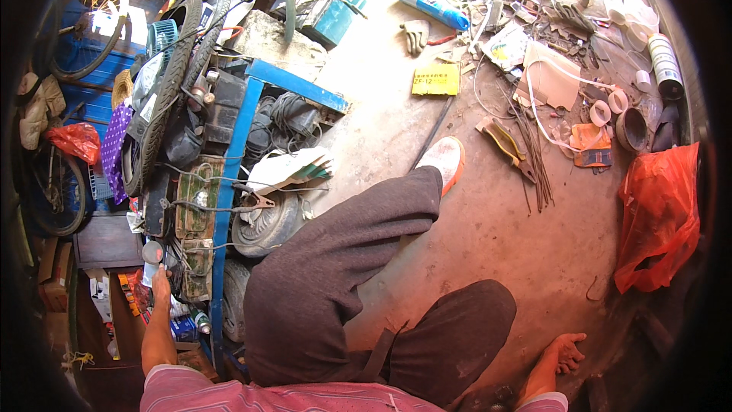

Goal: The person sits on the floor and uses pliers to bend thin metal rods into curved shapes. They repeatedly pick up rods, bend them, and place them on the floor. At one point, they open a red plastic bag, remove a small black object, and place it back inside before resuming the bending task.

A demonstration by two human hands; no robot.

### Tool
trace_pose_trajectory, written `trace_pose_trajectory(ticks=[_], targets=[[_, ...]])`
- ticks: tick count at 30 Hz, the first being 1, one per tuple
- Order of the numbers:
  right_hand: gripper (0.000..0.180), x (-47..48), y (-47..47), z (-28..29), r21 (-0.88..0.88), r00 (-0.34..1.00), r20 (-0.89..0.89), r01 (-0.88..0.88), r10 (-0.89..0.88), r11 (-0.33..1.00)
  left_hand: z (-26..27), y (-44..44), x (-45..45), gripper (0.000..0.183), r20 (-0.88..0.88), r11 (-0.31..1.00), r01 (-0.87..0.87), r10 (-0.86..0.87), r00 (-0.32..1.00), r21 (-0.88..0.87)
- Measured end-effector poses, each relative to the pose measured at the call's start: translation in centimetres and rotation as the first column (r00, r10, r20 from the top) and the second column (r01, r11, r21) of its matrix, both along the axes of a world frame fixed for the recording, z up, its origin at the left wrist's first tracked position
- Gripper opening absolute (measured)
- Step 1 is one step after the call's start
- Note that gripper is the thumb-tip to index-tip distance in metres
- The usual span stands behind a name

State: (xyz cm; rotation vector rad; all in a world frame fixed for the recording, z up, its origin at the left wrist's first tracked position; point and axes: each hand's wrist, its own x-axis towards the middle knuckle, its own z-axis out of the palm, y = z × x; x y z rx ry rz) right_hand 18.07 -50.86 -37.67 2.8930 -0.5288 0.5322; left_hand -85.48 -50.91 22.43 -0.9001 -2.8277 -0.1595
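At the far left my left hand [162,283] reaches out to a small container with a round grey top [152,252] and a pale body. The fingers meet its side, but their far side is hidden, so I cannot tell whether they grip it. Low on the right, my right hand [566,353] is empty with its fingers spread, over or on the concrete floor [549,263]. Close to the left hand stand battery-like blocks [197,200] in a blue metal frame [229,206], with a cable clamp [260,201] on a lead. A spray can [200,320] lies below.
Bicycle tyres [171,97] lean over the frame. Pliers [509,146] lie by thin metal rods [529,160], near a yellow box [436,79], a work glove [416,36] and a blue can [432,7]. A red plastic bag [657,217] stands at right. A scrap pile covers the upper right.
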Motion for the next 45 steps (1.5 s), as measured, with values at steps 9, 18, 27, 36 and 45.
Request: trace_pose_trajectory(ticks=[9, 18, 27, 36, 45], targets=[[0.091, 0.5, -0.6, -0.8, 0.011, 1.0, -0.01, -0.008, 0.009, 1.0, -0.8, 0.2, -2.2, 0.063, -0.08, 0.997, -0.065, 0.068, 0.994, 0.042], [0.092, 0.5, -0.4, -0.4, -0.008, 0.999, -0.05, 0.009, -0.009, 1.0, 0.9, -0.5, -1.7, 0.058, -0.04, 0.999, -0.002, 0.004, 0.999, 0.034], [0.093, 0.3, -0.3, -0.1, -0.025, 0.997, -0.073, 0.01, -0.012, 1.0, 1.3, -0.3, 0.2, 0.054, -0.133, 0.997, -0.077, 0.08, 0.988, 0.03], [0.093, 0.2, -0.1, 0.1, -0.025, 0.997, -0.077, 0.022, -0.024, 0.999, 1.9, -0.7, -0.9, 0.063, -0.116, 0.99, -0.099, 0.086, 0.989, -0.104], [0.091, 0.3, -0.3, -0.2, 0.006, 0.998, -0.057, -0.005, 0.006, 1.0, 1.6, 0.1, 0.9, 0.06, -0.158, 0.998, -0.062, 0.062, 0.985, 0.01]])
